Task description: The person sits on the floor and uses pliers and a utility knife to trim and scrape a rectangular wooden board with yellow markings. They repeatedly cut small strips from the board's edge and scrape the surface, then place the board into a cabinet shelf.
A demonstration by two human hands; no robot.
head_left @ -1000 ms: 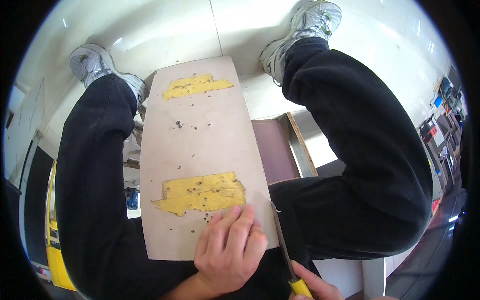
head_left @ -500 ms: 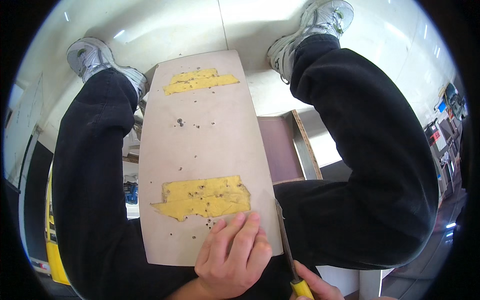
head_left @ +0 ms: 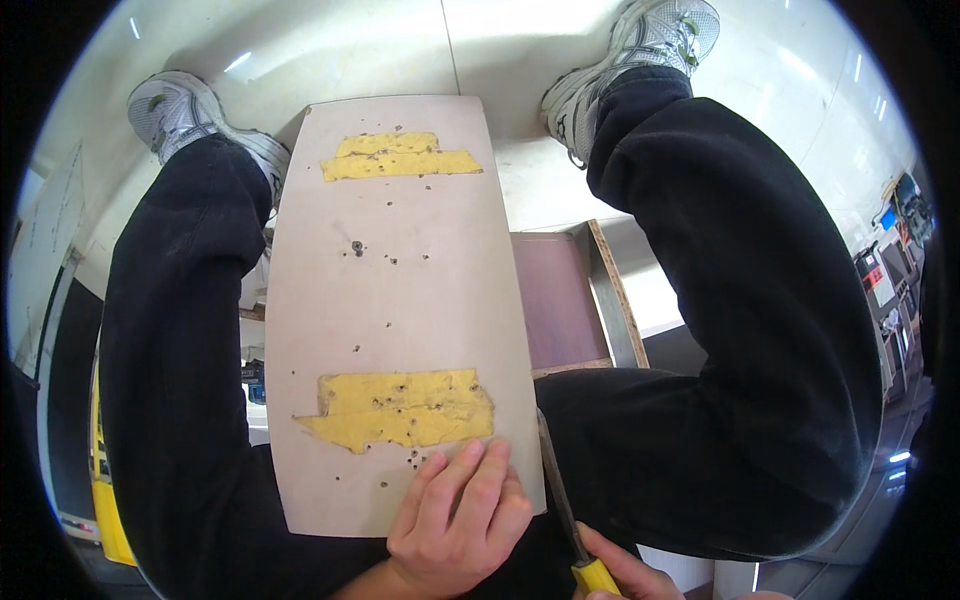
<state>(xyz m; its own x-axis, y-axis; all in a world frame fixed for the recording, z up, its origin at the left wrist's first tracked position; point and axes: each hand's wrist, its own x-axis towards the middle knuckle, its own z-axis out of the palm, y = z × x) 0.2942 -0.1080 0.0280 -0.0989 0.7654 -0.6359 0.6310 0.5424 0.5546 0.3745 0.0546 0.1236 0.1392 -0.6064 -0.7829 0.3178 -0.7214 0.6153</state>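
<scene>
The board is still pressed flat by the left hand, fingers spread, below its yellow patch. A yellow-handled tool stays gripped by the right hand beside the board.

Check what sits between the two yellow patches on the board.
Head view: between the far yellow patch and the near yellow patch lies bare pale board, marked only by scattered small holes and one dark screw-like spot.
</scene>
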